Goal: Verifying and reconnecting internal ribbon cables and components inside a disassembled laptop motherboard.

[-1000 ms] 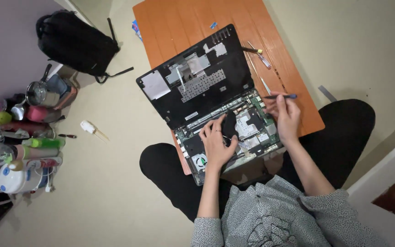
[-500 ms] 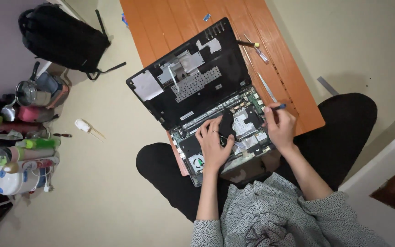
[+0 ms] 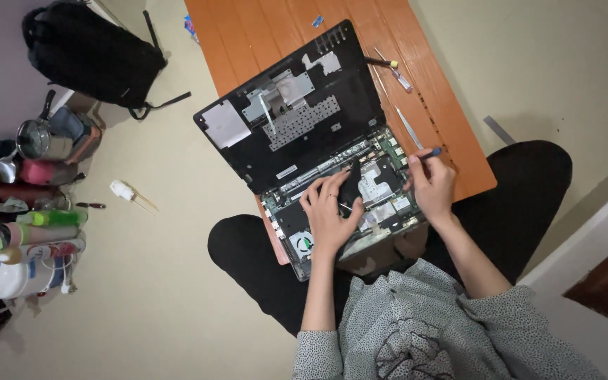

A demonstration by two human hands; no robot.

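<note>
Head view showed an orange wooden table (image 3: 286, 28) on the floor, with an opened laptop (image 3: 318, 134) lying on it, its inner boards uncovered. The left hand (image 3: 328, 214) rested flat on the boards, fingers spread, pinching nothing. The right hand (image 3: 431, 186) pinched a small blue-tipped tool (image 3: 429, 153) above the laptop's right edge.

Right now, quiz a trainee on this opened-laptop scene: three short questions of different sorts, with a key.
1. True or false: the left hand rests on the laptop insides.
2. What does the right hand hold? A) a cup B) a thin blue-tipped tool C) a phone
3. What dark thing lies on the floor at upper left?

Key: 1 true; 2 B; 3 the black backpack.
</note>
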